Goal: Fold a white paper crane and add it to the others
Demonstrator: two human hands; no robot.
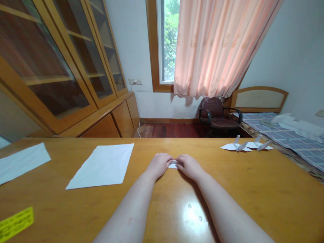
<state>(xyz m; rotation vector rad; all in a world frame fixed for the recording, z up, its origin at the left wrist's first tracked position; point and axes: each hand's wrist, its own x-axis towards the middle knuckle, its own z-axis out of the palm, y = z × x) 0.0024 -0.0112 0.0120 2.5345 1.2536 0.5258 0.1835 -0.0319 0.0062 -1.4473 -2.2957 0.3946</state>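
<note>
L hand (160, 165) & R hand (190, 166) fwd, palms down, nearly meeting; fingers (180, 159) closed on folded paper (173, 166). Yellow label (17, 223): txt illegible.

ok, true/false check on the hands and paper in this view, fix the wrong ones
1. The left hand and right hand touch the same small white paper. True.
2. Only one large white sheet lies left of the hands. False: two large white sheets do.
3. Folded paper figures sit right of the hands. True.
4. The yellow label is at upper right. False: the yellow label is at lower left.
</note>
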